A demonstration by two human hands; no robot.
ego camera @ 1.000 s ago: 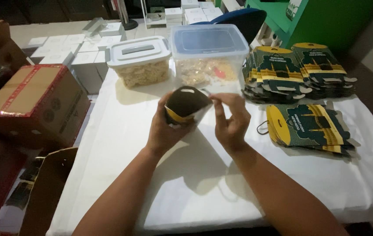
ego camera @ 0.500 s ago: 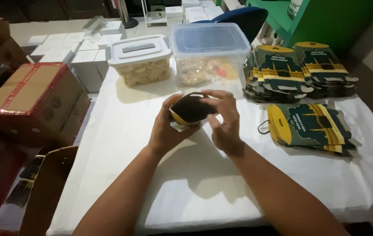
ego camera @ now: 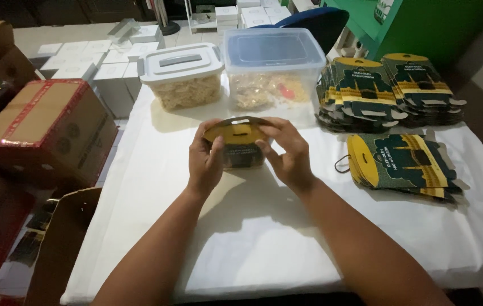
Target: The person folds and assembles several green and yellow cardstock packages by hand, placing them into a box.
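A small dark green and yellow cardboard box (ego camera: pixel 235 144) with a slotted hanger tab is held above the white table (ego camera: pixel 252 238), between both hands. My left hand (ego camera: pixel 204 161) grips its left side, thumb on the front. My right hand (ego camera: pixel 286 153) grips its right side, fingers curled over the top edge. The box stands roughly upright, its printed face toward me.
Flat unfolded boxes of the same print lie in a pile (ego camera: pixel 403 161) at the right, with taller stacks (ego camera: pixel 388 88) behind. Two lidded clear tubs (ego camera: pixel 184 76) (ego camera: pixel 272 68) of pale food stand at the back. A taped brown carton (ego camera: pixel 43 130) sits left, with an open carton (ego camera: pixel 60 243) below.
The box came down from a raised, tilted hold to an upright hold nearer the table. My right hand moved from pinching its edge to gripping its right side.
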